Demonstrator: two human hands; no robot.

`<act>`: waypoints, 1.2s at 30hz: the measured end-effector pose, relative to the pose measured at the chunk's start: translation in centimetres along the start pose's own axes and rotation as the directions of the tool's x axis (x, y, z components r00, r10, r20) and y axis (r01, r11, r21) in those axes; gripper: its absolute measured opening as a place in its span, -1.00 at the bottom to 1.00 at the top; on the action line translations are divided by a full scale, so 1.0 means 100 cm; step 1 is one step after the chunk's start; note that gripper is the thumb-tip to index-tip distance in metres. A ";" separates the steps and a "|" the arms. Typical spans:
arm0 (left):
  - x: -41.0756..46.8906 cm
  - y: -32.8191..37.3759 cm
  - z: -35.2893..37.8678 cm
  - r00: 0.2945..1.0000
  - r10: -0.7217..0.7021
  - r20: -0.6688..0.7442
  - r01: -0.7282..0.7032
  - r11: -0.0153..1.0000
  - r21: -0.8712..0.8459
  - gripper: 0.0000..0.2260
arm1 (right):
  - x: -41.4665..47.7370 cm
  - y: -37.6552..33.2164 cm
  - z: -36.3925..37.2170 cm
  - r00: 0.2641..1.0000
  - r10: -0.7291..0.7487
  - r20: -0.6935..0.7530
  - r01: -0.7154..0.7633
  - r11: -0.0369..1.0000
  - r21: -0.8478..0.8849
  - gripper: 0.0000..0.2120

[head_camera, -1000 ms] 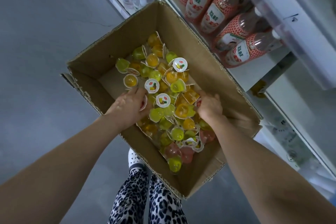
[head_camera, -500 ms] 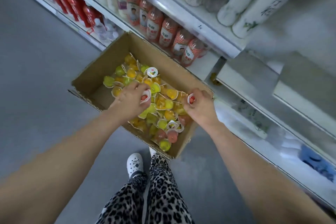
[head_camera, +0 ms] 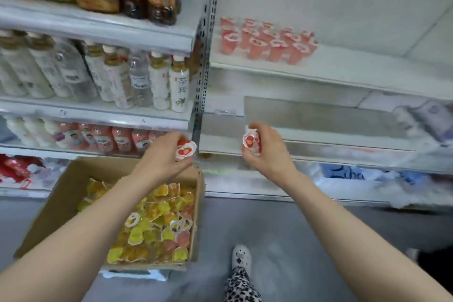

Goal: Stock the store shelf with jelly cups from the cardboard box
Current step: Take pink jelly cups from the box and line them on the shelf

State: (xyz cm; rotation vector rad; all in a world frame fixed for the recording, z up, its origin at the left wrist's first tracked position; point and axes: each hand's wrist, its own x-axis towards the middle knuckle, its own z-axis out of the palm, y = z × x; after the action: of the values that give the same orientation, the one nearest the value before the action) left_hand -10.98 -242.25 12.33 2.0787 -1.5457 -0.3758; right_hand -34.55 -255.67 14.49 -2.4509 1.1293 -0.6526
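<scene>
An open cardboard box sits on the floor at lower left, full of yellow, orange, green and pink jelly cups. My left hand is raised above the box's far right corner, shut on a red jelly cup with a white lid. My right hand is up in front of the right shelving bay, shut on another red jelly cup. Higher up, a white shelf carries several pink jelly cups standing in rows.
The left bay holds drink bottles on several shelves, split from the right bay by a perforated metal upright. A bare grey shelf lies behind my right hand. Packets fill the lowest right shelf. My white shoe stands on the grey floor.
Both hands have lifted out of the box, each with a red jelly cup, and moved up toward the shelves. My view has swung up from the box to the shelving.
</scene>
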 end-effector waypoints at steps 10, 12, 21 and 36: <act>0.117 0.142 0.013 0.962 0.269 -0.048 -0.269 0.963 -0.006 -0.69 | 0.056 0.093 -0.147 0.947 0.182 -0.265 -0.163 0.982 0.093 -0.78; 0.145 0.161 0.018 0.953 0.297 -0.069 -0.296 0.955 0.016 -0.70 | 0.082 0.118 -0.169 0.941 0.171 -0.293 -0.148 0.984 0.099 -0.81; 0.259 0.224 0.030 0.954 0.205 -0.218 -0.216 0.976 -0.032 -0.70 | 0.226 0.203 -0.197 0.979 0.076 -0.187 -0.071 0.997 0.030 -0.82; 0.326 0.257 0.029 0.949 0.102 -0.299 -0.135 0.987 -0.091 -0.67 | 0.290 0.237 -0.180 1.000 0.025 -0.002 -0.025 0.998 -0.066 -0.79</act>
State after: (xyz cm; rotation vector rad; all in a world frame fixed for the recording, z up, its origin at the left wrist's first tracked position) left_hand -22.92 -279.37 26.88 1.8495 -1.4281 -0.0983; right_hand -42.21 -295.09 24.93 -2.4870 1.1986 -0.6188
